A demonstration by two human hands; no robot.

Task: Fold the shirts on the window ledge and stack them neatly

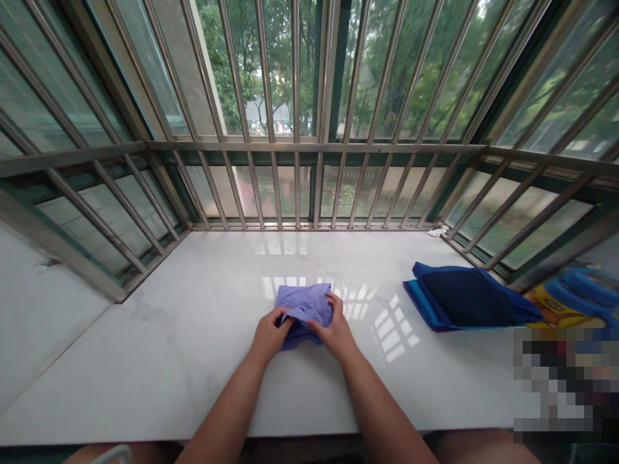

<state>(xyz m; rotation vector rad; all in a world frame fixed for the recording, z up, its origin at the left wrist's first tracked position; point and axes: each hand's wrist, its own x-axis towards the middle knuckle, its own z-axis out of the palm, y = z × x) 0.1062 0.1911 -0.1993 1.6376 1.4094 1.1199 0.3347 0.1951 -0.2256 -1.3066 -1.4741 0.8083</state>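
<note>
The person's left hand is grasping a partly folded lavender fabric garment, its fingers clenching a fold. The right hand is gripping the garment's upper side, its fingers curling over the cloth. The garment is lying on a white marble ledge before steel window bars. A folded navy-and-teal fabric bundle is resting well to the right.
</note>
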